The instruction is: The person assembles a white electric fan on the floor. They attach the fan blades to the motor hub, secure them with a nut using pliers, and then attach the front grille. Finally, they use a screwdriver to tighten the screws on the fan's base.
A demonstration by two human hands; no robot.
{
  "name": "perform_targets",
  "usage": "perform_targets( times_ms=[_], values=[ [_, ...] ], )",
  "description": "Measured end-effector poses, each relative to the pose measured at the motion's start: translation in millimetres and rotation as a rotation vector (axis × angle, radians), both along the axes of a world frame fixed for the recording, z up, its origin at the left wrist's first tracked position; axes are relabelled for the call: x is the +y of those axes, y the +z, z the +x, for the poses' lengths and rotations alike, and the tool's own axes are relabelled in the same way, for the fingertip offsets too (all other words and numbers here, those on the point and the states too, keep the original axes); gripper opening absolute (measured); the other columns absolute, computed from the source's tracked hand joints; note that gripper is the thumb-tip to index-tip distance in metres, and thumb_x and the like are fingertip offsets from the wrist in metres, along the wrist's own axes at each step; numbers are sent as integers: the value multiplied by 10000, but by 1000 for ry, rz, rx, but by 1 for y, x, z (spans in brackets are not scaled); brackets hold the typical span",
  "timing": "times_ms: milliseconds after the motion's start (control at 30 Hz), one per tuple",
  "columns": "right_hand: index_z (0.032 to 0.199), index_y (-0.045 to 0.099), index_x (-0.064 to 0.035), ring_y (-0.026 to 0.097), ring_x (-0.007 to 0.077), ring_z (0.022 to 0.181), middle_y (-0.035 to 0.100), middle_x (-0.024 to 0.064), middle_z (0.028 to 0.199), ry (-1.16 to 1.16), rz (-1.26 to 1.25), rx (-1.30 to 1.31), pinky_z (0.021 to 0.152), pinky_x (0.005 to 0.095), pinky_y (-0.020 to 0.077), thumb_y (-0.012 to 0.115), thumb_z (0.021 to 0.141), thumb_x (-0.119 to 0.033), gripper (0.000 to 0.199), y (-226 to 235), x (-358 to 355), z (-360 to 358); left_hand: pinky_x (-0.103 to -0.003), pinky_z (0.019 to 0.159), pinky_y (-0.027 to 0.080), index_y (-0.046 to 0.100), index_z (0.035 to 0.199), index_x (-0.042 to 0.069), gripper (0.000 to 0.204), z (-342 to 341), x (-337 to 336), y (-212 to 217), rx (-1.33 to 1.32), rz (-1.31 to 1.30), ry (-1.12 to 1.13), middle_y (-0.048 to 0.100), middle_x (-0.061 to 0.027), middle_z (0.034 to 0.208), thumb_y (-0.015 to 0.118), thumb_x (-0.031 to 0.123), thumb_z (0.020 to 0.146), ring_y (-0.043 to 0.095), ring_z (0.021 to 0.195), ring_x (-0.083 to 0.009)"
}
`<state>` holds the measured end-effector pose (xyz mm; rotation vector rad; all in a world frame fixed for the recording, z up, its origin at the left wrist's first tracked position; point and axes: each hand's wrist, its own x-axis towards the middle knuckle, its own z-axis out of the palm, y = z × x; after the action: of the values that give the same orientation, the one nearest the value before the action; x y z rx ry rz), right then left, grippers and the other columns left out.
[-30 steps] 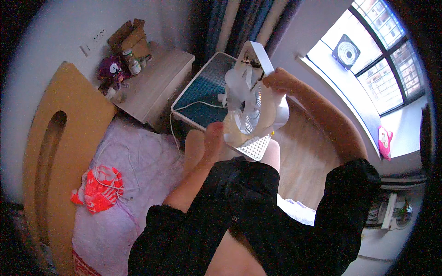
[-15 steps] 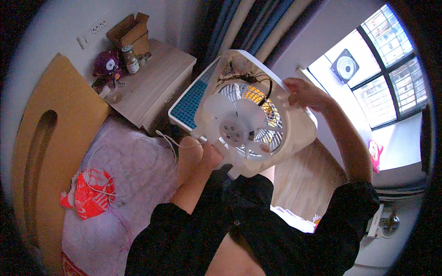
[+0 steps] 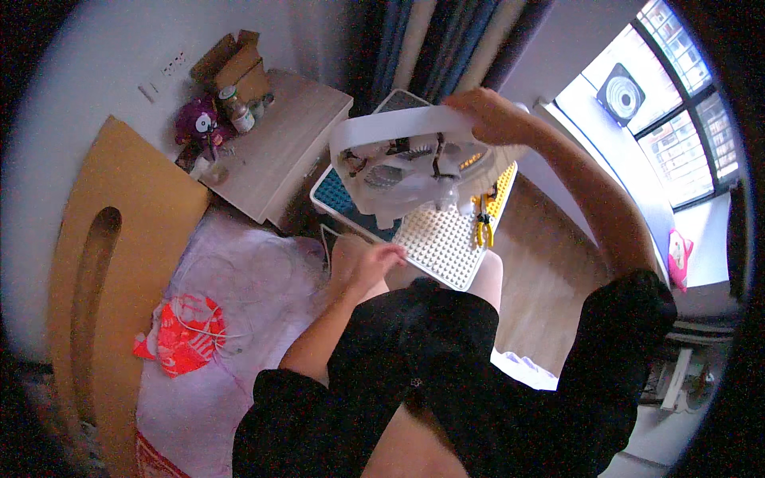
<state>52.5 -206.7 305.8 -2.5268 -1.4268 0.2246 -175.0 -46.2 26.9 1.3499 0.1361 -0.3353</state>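
Observation:
A white box fan housing (image 3: pixel 414 123), open on its back side, is tilted over a studded building-block table (image 3: pixel 438 247) in front of me. Its blades and dark wires show inside, blurred. My right hand (image 3: pixel 486 115) grips the housing's far right rim. Whether its lower edge touches the tabletop, I cannot tell. My left hand (image 3: pixel 376 264) is off the fan, near the table's front edge above my left knee, its fingers extended and apparently holding nothing. Yellow-handled pliers (image 3: pixel 484 227) lie on the right side of the tabletop.
A wooden cabinet (image 3: pixel 295 119) at the far left bears a cardboard box (image 3: pixel 239 76), a jar (image 3: pixel 239 111) and a purple plush toy (image 3: pixel 199 123). On the bed (image 3: pixel 239 263) at left lie a red-and-white bag (image 3: pixel 190 334) and a white cord. A window (image 3: pixel 661 103) stands at right.
The fan housing has swung away from me and down over the table, its open face turning edge-on. My left hand has let go of it. The pliers and white studs have come into sight.

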Motion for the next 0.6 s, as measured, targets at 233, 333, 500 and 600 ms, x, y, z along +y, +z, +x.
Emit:
perform_targets(
  times_ms=[233, 333, 500, 600],
  values=[
    [1112, 580, -98, 478, 277, 1107, 572, 115, 1111, 47, -53, -303, 1030, 524, 206, 552, 584, 204, 609, 3, 11, 26, -368, 976, 332, 361, 1251, -2, 698, 3, 67, -16, -372, 694, 464, 426, -216, 1249, 717, 129, 664, 413, 1165, -328],
    [1122, 578, -96, 476, 274, 1116, 569, 117, 1119, 103, -147, -315, 1033, 475, 236, 550, 591, 210, 613, 1, 18, 37, -370, 1056, 221, 151, 1366, -14, 996, 24, 59, 8, -441, 682, 385, 253, -239, 1382, 777, 171, 614, 270, 1281, -333],
    [1128, 576, -105, 532, 296, 1047, 580, 124, 1102, 234, 46, -270, 958, 389, 365, 532, 610, 139, 574, -24, 20, 65, -354, 969, 344, 267, 1298, -52, 808, 65, 42, 27, -464, 693, 361, 429, -231, 1254, 734, 136, 666, 439, 1157, -322],
    [1119, 582, -113, 559, 300, 1010, 592, 120, 1092, 259, 117, -269, 900, 383, 438, 504, 600, 85, 561, -42, 19, 77, -372, 869, 426, 398, 1211, -31, 654, 67, 35, 28, -491, 639, 435, 490, -222, 1189, 733, 106, 667, 531, 1038, -323]
  ],
)
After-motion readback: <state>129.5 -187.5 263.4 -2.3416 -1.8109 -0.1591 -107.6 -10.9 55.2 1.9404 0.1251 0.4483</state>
